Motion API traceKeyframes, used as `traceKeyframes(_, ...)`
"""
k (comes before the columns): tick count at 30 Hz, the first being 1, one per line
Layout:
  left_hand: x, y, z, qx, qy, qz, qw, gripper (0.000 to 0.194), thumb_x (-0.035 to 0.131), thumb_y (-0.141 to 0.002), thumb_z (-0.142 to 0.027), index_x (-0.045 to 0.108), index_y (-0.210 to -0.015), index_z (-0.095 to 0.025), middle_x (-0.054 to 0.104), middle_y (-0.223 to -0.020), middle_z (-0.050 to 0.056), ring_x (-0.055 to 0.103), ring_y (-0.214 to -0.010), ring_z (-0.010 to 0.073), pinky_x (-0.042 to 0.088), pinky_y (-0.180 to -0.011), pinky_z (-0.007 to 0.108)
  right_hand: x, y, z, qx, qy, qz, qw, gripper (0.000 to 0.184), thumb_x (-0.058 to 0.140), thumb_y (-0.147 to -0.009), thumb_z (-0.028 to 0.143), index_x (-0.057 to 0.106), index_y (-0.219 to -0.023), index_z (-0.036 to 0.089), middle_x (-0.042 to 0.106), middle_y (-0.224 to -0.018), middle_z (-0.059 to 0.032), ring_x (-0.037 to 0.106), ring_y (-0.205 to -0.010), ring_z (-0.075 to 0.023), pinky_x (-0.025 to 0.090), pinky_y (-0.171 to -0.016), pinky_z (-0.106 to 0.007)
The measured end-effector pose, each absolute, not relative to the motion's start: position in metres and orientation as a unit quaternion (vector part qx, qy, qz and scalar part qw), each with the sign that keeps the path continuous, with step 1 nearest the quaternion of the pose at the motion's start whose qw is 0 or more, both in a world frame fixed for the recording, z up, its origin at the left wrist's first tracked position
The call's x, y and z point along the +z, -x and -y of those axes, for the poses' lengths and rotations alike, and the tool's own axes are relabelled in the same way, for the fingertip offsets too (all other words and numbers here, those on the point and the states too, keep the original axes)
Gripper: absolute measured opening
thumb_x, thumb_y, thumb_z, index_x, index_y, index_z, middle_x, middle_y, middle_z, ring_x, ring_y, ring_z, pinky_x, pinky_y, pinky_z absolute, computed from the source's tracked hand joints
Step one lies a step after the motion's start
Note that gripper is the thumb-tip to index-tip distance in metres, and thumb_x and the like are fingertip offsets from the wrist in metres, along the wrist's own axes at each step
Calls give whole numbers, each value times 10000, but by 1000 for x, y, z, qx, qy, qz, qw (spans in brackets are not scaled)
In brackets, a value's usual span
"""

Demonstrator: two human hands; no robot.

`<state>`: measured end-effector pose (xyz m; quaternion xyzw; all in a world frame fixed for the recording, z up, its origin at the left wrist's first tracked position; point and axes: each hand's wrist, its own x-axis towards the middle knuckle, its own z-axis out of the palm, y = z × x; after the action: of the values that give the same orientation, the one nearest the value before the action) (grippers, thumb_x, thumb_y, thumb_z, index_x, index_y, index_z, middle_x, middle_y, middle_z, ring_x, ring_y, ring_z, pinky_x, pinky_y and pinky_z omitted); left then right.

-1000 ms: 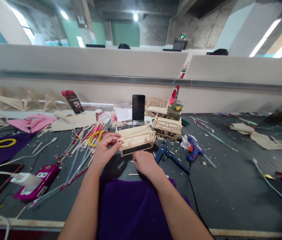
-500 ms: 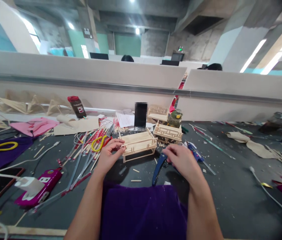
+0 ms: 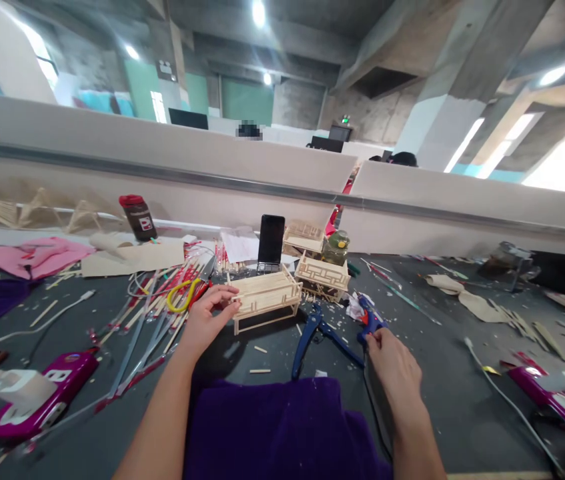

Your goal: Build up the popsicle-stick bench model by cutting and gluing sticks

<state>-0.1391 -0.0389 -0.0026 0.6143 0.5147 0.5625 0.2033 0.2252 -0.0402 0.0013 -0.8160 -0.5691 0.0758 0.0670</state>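
My left hand (image 3: 209, 317) is closed at the left end of a small model bench made of wooden sticks (image 3: 265, 293), thumb and fingertips pinching its corner. The bench stands on thin legs on the dark table. My right hand (image 3: 396, 363) has its fingers closed round the handle of a blue hot glue gun (image 3: 373, 319), which lies with its nozzle pointing away from me. Between my hands lie blue-handled cutters (image 3: 307, 340), handles spread and touched by neither hand. Short stick offcuts (image 3: 260, 371) lie in front of the bench.
Behind the bench are a phone on a stand (image 3: 271, 240), another stick model (image 3: 322, 272) and a green-lidded jar (image 3: 336, 248). Yellow-handled scissors (image 3: 182, 295) and bundled sticks lie left. A purple power strip (image 3: 42, 393) with cables sits front left.
My right hand has left the blue cutters and moved right onto the glue gun. The cutters now lie spread on the table. My left hand stays at the bench; the view has shifted slightly right.
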Motion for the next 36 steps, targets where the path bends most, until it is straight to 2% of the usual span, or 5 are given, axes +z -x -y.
traceKeyframes(12,-1,137,41,560,-612,-510,227,144,640,-815,-319,663,-799,-178,643,-1051,81,609,-917,196,472,-694,290,-31,-236,-1,132,853,465,197,581,467,-852,600,490,-1173,117,688,-1030,-217,694,-888,-323,508,-717,-398)
traceKeyframes(18,-1,135,39,552,-630,-508,202,132,641,-812,-308,647,-787,-178,644,-1033,77,593,-795,162,437,-630,265,-47,-245,-4,300,756,348,466,595,743,-586,536,562,-988,136,640,-549,-26,537,-383,-181,408,-385,-283)
traceKeyframes(24,-1,130,39,559,-625,-513,184,113,647,-807,-289,650,-845,-183,665,-976,57,561,-723,145,425,-641,264,-44,-241,-4,425,622,206,625,499,827,-419,359,576,-788,135,554,-490,38,467,-378,-88,363,-324,-182)
traceKeyframes(31,-4,127,37,550,-605,-543,190,166,677,-779,-332,667,-846,-180,633,-792,10,511,-662,133,413,-633,254,-34,-244,-2,471,558,169,663,414,823,-472,301,637,-804,137,676,-732,2,463,-430,-50,352,-323,-151)
traceKeyframes(36,-5,127,37,548,-588,-554,218,207,684,-775,-355,660,-890,-184,594,-740,-8,493,-646,131,402,-616,251,-10,-236,5,519,518,182,655,261,752,-555,275,621,-755,169,636,-691,30,547,-498,-86,486,-452,-194)
